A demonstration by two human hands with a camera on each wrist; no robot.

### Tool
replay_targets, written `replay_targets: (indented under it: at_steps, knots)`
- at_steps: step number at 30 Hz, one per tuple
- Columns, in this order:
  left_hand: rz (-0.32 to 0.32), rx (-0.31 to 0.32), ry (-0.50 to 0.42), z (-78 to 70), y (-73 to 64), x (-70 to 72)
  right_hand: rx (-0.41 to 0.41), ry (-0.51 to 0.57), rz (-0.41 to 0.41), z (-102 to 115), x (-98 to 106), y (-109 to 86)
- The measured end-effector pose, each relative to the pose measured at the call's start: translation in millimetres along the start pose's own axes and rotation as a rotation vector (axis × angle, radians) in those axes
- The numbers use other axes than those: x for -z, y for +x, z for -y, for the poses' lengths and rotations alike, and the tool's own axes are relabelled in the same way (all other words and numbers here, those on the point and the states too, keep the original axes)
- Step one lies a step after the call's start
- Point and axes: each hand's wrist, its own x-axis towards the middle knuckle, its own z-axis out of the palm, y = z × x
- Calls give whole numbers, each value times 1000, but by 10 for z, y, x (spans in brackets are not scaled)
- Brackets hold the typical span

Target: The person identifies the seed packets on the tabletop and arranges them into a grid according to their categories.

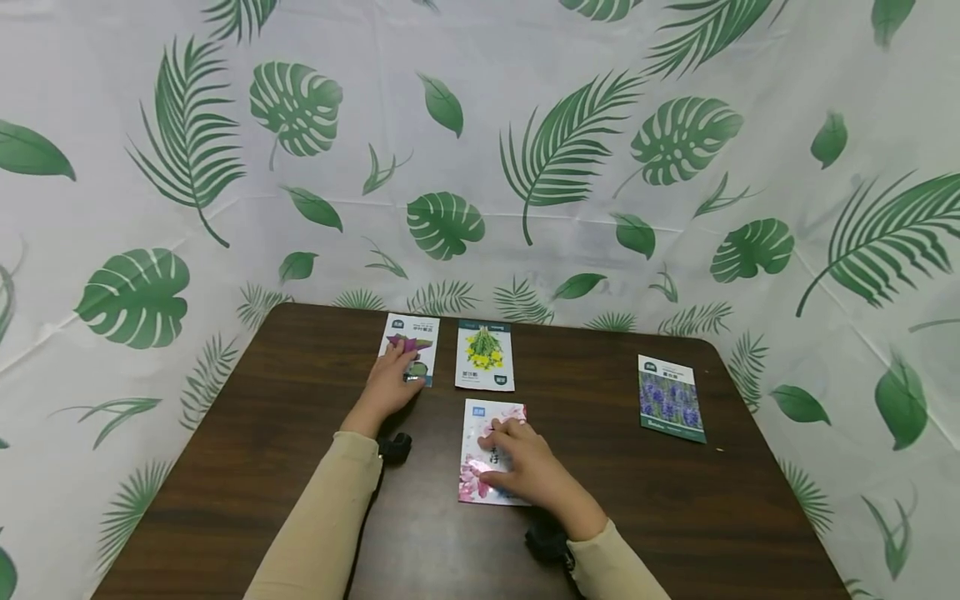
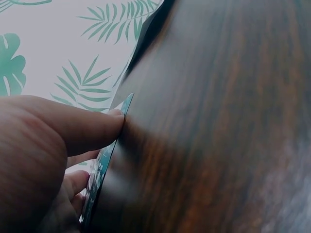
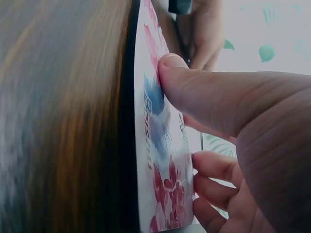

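Observation:
At the back left of the table, my left hand (image 1: 387,386) rests on a white packet with a purple flower (image 1: 422,329), seemingly a seed packet. In the left wrist view the thumb (image 2: 104,127) touches that packet's edge, and the other fingers lie against its face. Nearer the front, my right hand (image 1: 534,467) touches a white packet with pink flowers (image 1: 474,442). Its thumb (image 3: 194,82) and fingertips press lightly on the packet's face, spread apart. Both packets lie flat on the wood.
A packet with yellow flowers (image 1: 484,354) lies just right of the purple one. Farther right, a packet with lavender-coloured flowers (image 1: 670,400) sits slightly turned. The dark wooden table (image 1: 600,375) meets a leaf-printed white cloth (image 1: 360,225) along its back edge.

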Motion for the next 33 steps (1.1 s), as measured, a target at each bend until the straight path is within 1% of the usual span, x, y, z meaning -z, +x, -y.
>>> replay_targets:
  at_steps: [10, 14, 17, 22, 23, 27, 31, 33]
  knots:
    - [18, -1, 30, -5, 17, 12, 39, -21, 34, 187, -108, 142]
    - [23, -1, 21, -20, 21, 7, 51, -36, 51, 241, -156, 190]
    - [24, 8, 15, -31, 13, 5, 57, -44, 82, 282, -182, 221]
    - [21, 32, 32, -40, -16, -10, 53, -39, 160, 357, -207, 242]
    - [20, 34, 32, -41, -22, -14, 60, -31, 161, 343, -239, 248]
    - [21, 28, 24, -63, -40, 0, 102, -41, 155, 414, -277, 288]
    - [28, 19, 21, -66, -15, 10, 106, -65, 170, 527, -301, 363]
    - [22, 8, 33, -62, 4, 11, 108, -74, 180, 559, -319, 397]
